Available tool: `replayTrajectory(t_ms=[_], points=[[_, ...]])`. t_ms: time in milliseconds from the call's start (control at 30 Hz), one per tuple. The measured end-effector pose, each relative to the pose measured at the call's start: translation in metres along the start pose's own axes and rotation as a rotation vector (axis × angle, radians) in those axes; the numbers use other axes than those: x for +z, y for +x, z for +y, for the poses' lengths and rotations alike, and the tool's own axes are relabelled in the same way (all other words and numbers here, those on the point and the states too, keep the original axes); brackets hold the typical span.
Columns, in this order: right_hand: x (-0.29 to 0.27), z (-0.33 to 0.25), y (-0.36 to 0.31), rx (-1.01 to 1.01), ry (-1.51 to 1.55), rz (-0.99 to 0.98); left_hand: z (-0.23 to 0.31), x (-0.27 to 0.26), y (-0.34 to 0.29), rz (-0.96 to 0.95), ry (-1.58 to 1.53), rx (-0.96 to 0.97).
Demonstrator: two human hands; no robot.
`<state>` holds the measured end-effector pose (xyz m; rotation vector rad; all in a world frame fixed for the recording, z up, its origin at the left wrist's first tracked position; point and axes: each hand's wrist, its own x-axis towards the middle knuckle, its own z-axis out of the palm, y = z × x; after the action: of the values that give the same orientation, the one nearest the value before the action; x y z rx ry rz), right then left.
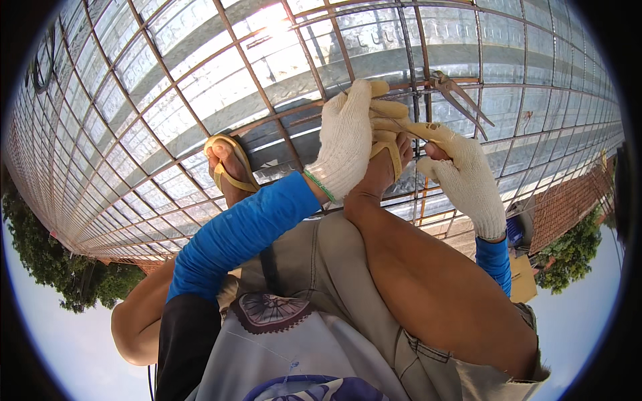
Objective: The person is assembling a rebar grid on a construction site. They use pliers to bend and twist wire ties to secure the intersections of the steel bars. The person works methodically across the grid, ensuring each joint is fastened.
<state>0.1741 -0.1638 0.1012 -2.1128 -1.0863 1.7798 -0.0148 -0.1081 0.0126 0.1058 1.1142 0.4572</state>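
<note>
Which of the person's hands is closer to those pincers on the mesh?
The right hand: it sits just below the pincers in the picture. The left hand is farther off, to their left.

Rebar mesh point(273, 115): rust-brown and dark bars crossed in a wide grid. Worn metal pincers point(461, 103) lie on it, head to upper left, handles spread toward lower right. Thin wire point(400, 124) slants down-right, left of pincers; ends unclear.
</note>
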Motion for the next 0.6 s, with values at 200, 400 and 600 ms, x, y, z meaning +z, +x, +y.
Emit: replayTrajectory(t_ms=[200, 400, 600], points=[[0.001, 0.021, -0.006, 0.054, -0.07, -0.132, 0.052, -0.066, -0.036, 0.012, 0.519, -0.459], [0.025, 0.044, 0.005, 0.097, 0.036, -0.091, 0.07, -0.105, -0.022, 0.156, 1.451, 0.582], [0.05, 0.032, 0.023, 0.184, 0.181, 0.005, 0.068, -0.105, 0.006, -0.077, 1.872, 0.796]])
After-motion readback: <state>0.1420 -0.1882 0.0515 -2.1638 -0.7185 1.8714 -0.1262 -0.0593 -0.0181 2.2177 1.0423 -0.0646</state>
